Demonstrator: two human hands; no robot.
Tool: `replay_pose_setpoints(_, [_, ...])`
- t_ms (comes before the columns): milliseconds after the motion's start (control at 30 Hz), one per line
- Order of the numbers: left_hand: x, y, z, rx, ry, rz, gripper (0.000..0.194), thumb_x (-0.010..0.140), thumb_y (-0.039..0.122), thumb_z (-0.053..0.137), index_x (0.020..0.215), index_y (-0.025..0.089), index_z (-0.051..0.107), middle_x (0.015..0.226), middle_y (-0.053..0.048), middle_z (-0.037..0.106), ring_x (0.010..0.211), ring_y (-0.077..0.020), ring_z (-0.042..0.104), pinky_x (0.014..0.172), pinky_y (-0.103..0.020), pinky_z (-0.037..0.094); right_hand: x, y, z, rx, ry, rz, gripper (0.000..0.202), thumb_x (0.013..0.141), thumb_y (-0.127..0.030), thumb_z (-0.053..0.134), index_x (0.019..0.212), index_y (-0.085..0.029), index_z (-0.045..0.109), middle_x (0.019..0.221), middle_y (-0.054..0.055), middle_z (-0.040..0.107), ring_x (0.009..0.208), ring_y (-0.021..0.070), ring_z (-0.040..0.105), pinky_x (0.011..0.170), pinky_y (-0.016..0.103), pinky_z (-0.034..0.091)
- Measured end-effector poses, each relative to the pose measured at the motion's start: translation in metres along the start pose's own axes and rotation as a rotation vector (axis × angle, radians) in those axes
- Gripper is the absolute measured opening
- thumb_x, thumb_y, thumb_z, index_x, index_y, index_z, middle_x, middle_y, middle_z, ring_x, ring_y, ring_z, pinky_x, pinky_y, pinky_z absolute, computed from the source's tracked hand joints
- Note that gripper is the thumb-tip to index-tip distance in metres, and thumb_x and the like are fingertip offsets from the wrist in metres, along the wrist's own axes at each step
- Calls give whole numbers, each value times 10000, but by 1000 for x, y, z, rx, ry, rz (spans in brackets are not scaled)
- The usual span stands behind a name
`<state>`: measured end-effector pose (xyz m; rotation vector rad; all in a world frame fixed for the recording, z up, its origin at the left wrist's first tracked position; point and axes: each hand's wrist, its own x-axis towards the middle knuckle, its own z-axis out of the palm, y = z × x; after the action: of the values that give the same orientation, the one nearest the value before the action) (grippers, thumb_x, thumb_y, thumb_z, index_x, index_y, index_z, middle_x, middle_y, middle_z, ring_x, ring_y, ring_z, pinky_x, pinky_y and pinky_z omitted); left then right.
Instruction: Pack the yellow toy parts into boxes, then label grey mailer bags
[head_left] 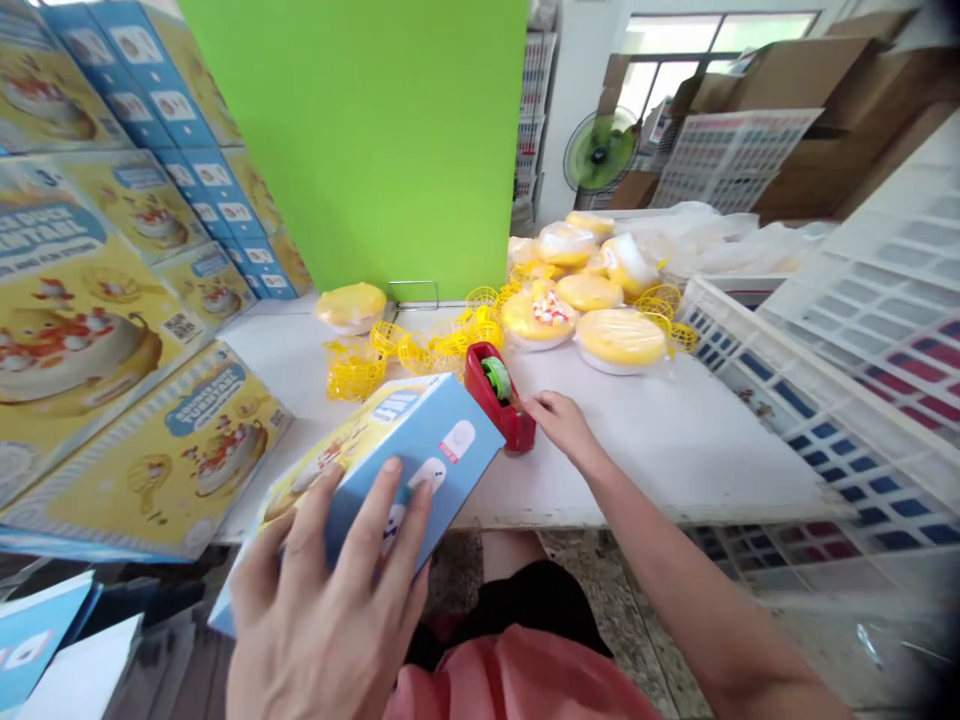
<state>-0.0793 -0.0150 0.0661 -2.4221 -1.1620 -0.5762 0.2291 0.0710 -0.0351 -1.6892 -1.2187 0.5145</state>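
A blue and yellow toy box (pixel 420 455) is tilted over the table's front edge. Spread across its blue side are the fingers of my left hand (pixel 337 570), which grips the box. Just beyond its far corner stands a red tape dispenser (pixel 517 430) with a green-cored roll of tape (pixel 496 379). My right hand (pixel 562 420) is at the dispenser's cutting end, with thumb and forefinger pinched on the tape end; the strip itself is hardly visible.
Stacked toy boxes (pixel 187 450) fill the left side. Yellow plastic baskets (pixel 356 368) and bagged yellow-and-white toys (pixel 621 340) lie behind the dispenser. A green panel (pixel 375 130) rises at the back. White crates (pixel 825 440) stand right; flat blue cartons (pixel 45 630) lie lower left.
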Motion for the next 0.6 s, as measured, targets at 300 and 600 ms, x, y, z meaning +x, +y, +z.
replay_pose_setpoints(300, [18,29,35,78,-45,64,550,884,155,547,1421,170,426,1486,-94,415,1320,-469,349,955,-625,350,-4,-12,12,140,152,20,192,738,-371,626,676,-194,665,842,51,701,839,201,635,759,315,473])
replay_pose_setpoints(600, [21,29,40,61,-49,42,557,880,155,561,1420,179,426,1495,-87,403,1332,-462,333,976,-627,335,-57,-1,22,826,66,415,403,551,-507,830,670,-187,617,596,-17,602,570,127,529,615,297,448])
